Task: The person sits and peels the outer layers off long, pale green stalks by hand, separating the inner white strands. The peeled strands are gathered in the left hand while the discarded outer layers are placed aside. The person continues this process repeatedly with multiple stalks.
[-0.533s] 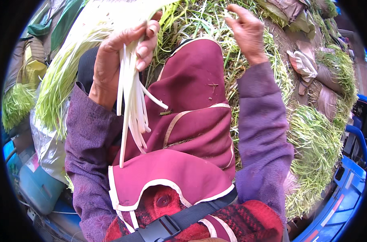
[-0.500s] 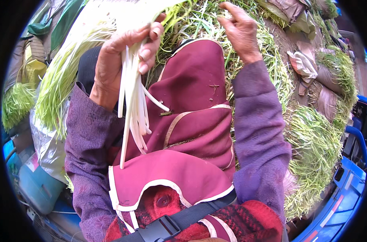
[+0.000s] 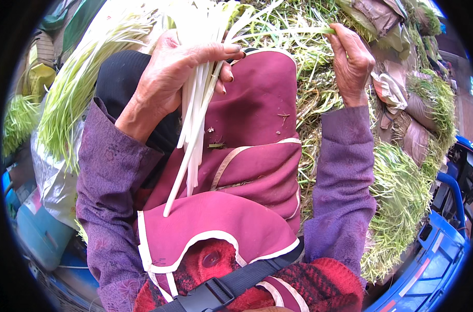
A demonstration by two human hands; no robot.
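Note:
In my left hand (image 3: 176, 70) is a loose bunch of long, white-stemmed greens (image 3: 197, 112), chive-like or garlic-sprout-like. My fingers close round the stalks, and their white ends hang over the maroon apron (image 3: 262, 99) on my lap. The lowest stalk end touches the apron's folded flap. Out to the right, my right hand (image 3: 351, 60) pinches the tip of a thin green leaf (image 3: 293, 31) between thumb and fingers. That leaf stretches across from the bunch. The bunch's upper part is washed out by bright light.
A large heap of the same greens (image 3: 85, 99) lies to the left. Loose leaf scraps (image 3: 314, 57) cover the ground ahead, and another green pile (image 3: 397, 192) sits at right. Beside that stands a blue plastic crate (image 3: 439, 249). A blue-green container (image 3: 44, 229) is at lower left.
My right hand has moved right and slightly nearer, and now pinches a leaf drawn out from the bunch. My left hand has shifted right a little with the stalks.

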